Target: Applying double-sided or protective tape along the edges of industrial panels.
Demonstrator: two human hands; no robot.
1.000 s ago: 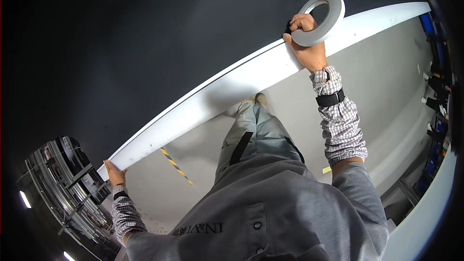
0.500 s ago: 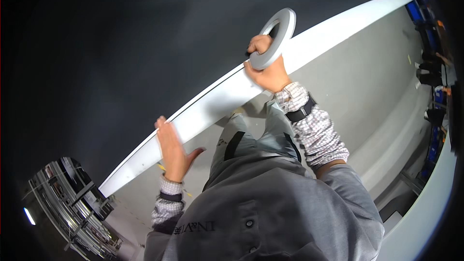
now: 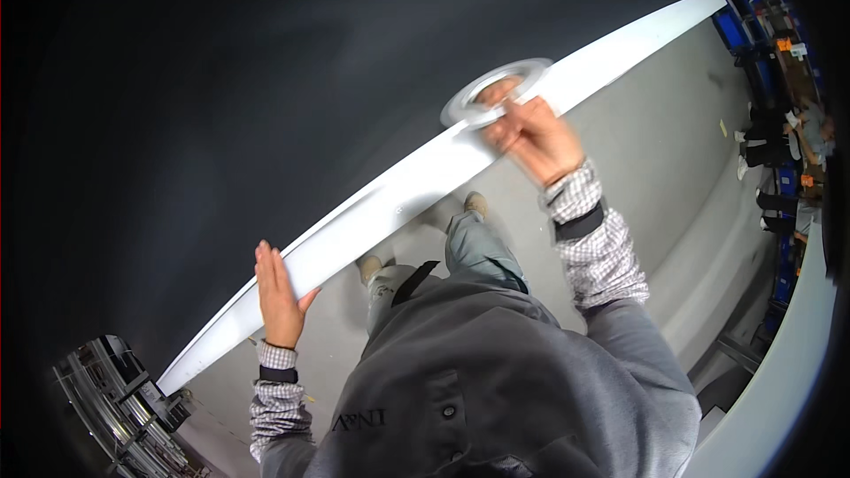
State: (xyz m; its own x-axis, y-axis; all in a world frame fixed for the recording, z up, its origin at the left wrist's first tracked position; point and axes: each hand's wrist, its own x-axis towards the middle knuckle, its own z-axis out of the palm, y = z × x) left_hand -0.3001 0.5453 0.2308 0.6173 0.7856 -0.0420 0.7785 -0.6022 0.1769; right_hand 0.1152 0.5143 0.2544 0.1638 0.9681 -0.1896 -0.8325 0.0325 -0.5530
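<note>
A long white panel edge (image 3: 390, 204) runs slantwise from the lower left to the upper right, bordering a wide dark surface (image 3: 266, 115). My left hand (image 3: 282, 303) lies flat on its left part, fingers stretched out together and thumb apart. Farther right, my right hand (image 3: 542, 140) grips a pale grey roll of tape (image 3: 455, 110), a flat ring, with some fingers showing through its hole. The roll hangs over the panel's far side and is smeared by motion. Whether a strip runs from it to the panel, I cannot tell.
At the lower left stands a rack of metal profiles (image 3: 111, 407). Blue bins (image 3: 730, 31) line the far right, where other people (image 3: 770, 146) stand. Another pale panel (image 3: 779, 381) curves along the lower right. My shoes (image 3: 476, 204) are on the grey floor (image 3: 655, 159).
My left hand has slid down and left along the panel. My right hand has moved right and slightly down; the roll has tipped from steep to flatter. My view has shifted a little.
</note>
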